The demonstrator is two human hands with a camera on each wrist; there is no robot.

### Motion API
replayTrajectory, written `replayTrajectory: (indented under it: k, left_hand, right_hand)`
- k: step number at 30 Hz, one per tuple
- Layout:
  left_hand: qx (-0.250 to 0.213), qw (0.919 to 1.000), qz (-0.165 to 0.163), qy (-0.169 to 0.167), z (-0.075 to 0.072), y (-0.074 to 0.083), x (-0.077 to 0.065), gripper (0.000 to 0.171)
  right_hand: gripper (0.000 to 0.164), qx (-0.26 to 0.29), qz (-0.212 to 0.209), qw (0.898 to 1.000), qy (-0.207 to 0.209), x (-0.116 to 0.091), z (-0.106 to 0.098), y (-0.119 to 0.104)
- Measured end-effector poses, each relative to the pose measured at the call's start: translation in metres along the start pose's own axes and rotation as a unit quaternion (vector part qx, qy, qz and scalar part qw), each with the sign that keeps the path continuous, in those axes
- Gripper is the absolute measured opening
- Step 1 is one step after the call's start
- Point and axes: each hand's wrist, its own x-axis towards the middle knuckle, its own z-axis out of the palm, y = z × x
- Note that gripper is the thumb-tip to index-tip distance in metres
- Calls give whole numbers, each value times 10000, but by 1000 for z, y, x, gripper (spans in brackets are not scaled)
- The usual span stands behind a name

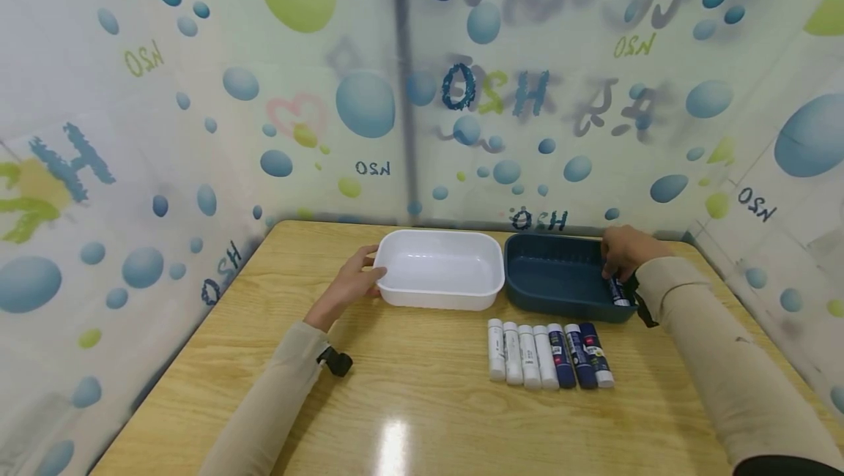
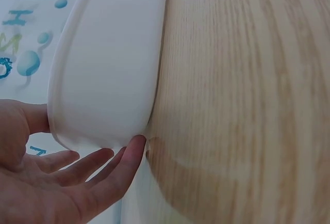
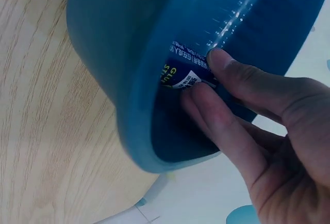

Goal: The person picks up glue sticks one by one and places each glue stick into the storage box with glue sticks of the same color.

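Observation:
At the left end of the white plastic tray (image 1: 440,299), my left hand (image 1: 356,276) holds the wall. Its thumb hooks over the rim, and the fingers (image 2: 121,175) spread along the outside in the left wrist view. My right hand (image 1: 629,250) reaches into the dark blue tray (image 1: 554,302) at its right end. There, thumb and fingers pinch a navy glue stick (image 3: 183,72), whose printed label shows in the right wrist view. In the head view the glue stick (image 1: 617,291) lies along the tray's right wall, its upper part hidden by the hand.
In front of the dark blue tray, several white glue sticks (image 1: 528,357) and three navy ones (image 1: 580,356) lie side by side in a row. The trays stand next to each other near the back edge of the wooden table (image 1: 395,381). A patterned curtain (image 1: 369,190) hangs close behind.

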Motion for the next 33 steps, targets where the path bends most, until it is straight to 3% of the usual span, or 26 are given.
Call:
replayTrajectory:
  k: [9,18,27,33]
  left_hand:
    - [-37,10000,-27,0,0,-2,1,64]
    - [-10,10000,-57,-12,0,-3,4,64]
    - [38,10000,2,36,-1,-4,4,62]
    - [22,10000,7,32,-1,-4,2,62]
  right_hand:
    - [30,-629,107,9978,-168,-1,2,-6]
    - [28,-514,299,9981,-149,-8,8,-7]
    - [40,-319,283,9983,-408,-9,8,-8]
    - [54,-310,252,9980,-498,-11,-3,-12]
